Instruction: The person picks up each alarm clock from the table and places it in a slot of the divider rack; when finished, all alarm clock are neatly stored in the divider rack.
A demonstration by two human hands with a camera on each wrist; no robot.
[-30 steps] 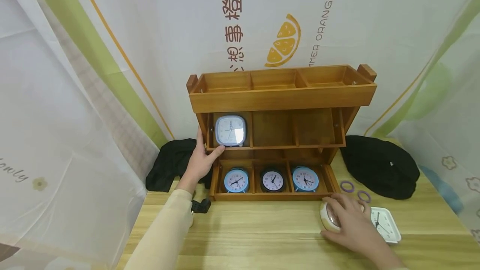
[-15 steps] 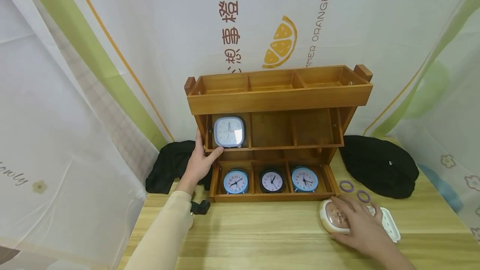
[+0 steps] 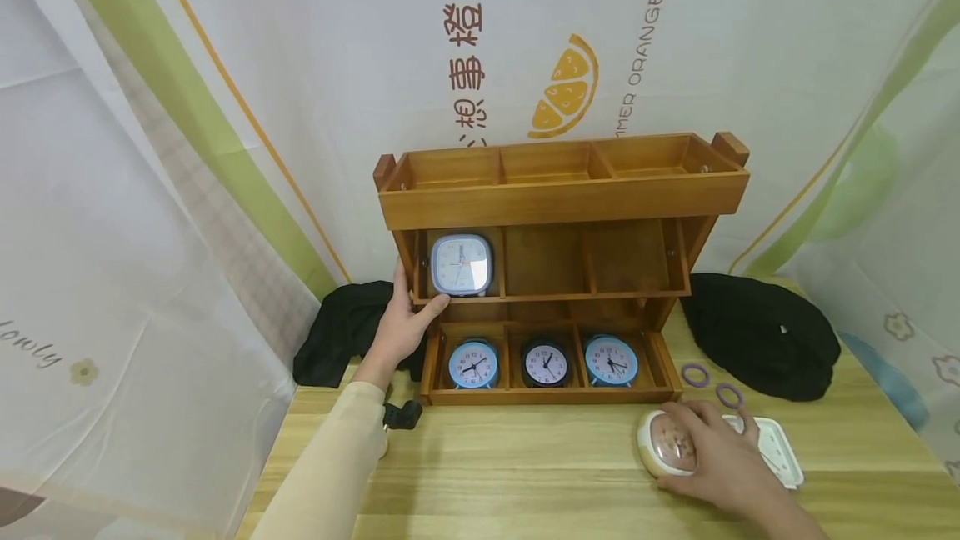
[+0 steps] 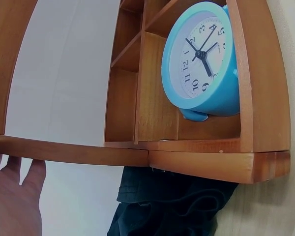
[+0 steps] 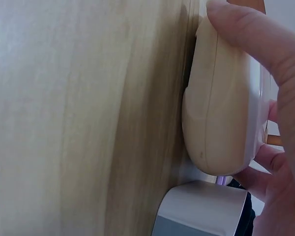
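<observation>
In the head view, a three-tier wooden organizer [image 3: 562, 202] stands at the back of the table. My left hand [image 3: 399, 327] grips the left side of its middle tier, thumb on the front rim. Just above that thumb sits a pale blue square clock [image 3: 462, 265]. The bottom tier holds a blue round clock [image 3: 473, 363], a black one [image 3: 545, 363] and another blue one [image 3: 611, 360]. On the table at right, my right hand [image 3: 712, 452] holds a rounded cream clock [image 5: 226, 103] between thumb and fingers. Partly behind this hand lies a white square clock [image 3: 780, 450].
Two purple rings [image 3: 695, 374] lie right of the organizer, near a black cloth cap [image 3: 757, 336]. Another black cloth [image 3: 341, 332] is bunched behind my left arm, with a black strap [image 3: 403, 414] nearby. A printed curtain [image 3: 330, 65] hangs behind.
My right hand has shifted slightly right over the cream clock, showing more of its face and covering more of the white clock. My left hand keeps its hold on the organizer.
</observation>
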